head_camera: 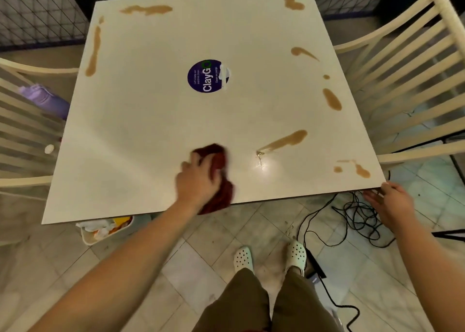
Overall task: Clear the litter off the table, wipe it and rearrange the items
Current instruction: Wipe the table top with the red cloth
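Pressing down with curled fingers, the left hand [198, 180] clutches a dark red cloth [217, 180] against the near edge of the table [151, 120], with part of the cloth hanging over that edge. At the near right corner the right hand [392, 205] grasps nothing: its fingers are loosely spread and it touches the corner lightly, which looks like steadying the top. Under the near left edge a bin [100, 233] on the floor holds crumpled paper and wrappers, so the litter seems already cleared and wiping is the step in hand. Just right of the cloth lies a wet, shiny patch [261, 163], and beyond it a long brown streak [286, 140]; more brown marks [357, 169] sit by the near right corner. To do this well, I would keep the palm flat, sweep toward that streak in overlapping passes, and fold the cloth to a clean face so the brown is lifted, not smeared. Farther out, a round purple sticker [207, 76] sits mid-table; stains run up the right side [332, 99], down the left edge [93, 52] and along the far edge [147, 10], so most of the wiping remains. A purple bottle [45, 100] rests on the left chair [20, 130], off the table.
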{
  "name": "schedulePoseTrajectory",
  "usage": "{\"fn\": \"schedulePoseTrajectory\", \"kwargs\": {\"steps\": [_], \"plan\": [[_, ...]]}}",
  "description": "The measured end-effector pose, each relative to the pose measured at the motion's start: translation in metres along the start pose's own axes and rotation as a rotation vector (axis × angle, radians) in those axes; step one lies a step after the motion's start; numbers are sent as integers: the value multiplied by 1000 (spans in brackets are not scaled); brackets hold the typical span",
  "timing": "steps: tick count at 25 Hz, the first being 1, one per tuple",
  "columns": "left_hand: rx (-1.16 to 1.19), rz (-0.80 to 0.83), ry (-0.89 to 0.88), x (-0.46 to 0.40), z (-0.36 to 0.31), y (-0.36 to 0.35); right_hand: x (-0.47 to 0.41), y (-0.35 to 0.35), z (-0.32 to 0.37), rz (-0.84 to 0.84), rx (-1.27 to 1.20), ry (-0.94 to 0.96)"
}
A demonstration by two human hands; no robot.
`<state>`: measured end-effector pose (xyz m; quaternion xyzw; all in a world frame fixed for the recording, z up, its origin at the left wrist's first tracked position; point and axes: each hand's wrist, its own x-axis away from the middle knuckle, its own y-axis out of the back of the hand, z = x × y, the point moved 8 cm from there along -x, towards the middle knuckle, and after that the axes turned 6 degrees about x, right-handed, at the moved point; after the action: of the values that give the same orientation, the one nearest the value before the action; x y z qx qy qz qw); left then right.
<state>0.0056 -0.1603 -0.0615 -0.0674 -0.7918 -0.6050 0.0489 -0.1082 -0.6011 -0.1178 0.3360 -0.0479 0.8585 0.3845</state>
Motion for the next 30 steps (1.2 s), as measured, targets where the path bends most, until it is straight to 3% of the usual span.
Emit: {"fn": "schedulePoseTrajectory", "kwargs": {"steps": [3,6,11,14,16,18,20,23,25,27,30], "plan": [[46,-129,372,-25,85,32,-5,1,-1,68,21,-36],[142,-166,537,-56,50,25,-15,4,1,155,45,-69],[142,-101,161,-84,-133,-27,-24,6,6,332,149,-124],[164,42,-97,-59,-233,-58,-30,10,15,408,246,-145],[138,144,-274,-20,-263,-72,-37,14,14,446,298,-162],[118,144,-383,9,-242,-72,-40,14,13,477,309,-166],[105,5,-320,8,-186,-51,-42,13,15,506,306,-154],[99,-135,71,-30,-110,-24,-43,13,16,538,305,-150],[115,-181,255,-52,-114,-23,-44,14,16,540,293,-150],[121,-185,202,-62,-167,-35,-44,13,15,557,296,-142],[122,-42,-122,-38,-285,-76,-45,14,16,576,298,-133]]}}
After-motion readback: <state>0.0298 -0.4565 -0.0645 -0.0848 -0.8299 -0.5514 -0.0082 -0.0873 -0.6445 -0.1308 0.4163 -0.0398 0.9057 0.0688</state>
